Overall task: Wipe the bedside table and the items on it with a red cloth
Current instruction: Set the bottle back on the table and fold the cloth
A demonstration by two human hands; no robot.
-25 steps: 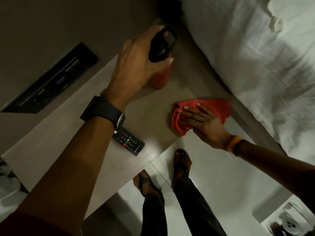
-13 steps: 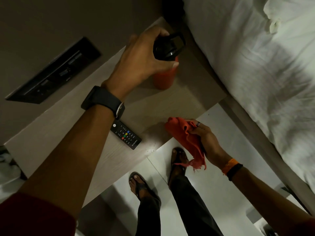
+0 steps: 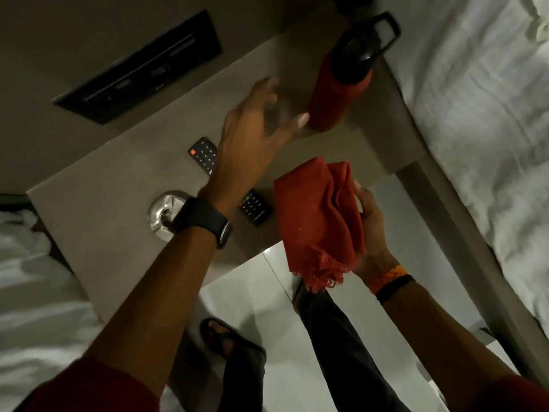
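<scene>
The frayed red woven cloth (image 3: 315, 221) looks matt and coarse; the pale wood-grain bedside table (image 3: 113, 209) matt; the round glass ashtray (image 3: 165, 214) glossy.

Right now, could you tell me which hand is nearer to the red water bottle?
Left. The left hand is spread open just beside the red water bottle, thumb tip almost at its base. The right hand is farther back at the bedside table's front edge, holding the red cloth.

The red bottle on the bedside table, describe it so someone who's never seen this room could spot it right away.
Start at the bedside table between the two white beds. At its far corner, beside the right-hand bed and near the wall, stands the red bottle, just beyond the open left hand. It is the only tall upright thing there, with a black loop-handled lid; the red cloth is soft and held by the right hand.
</scene>
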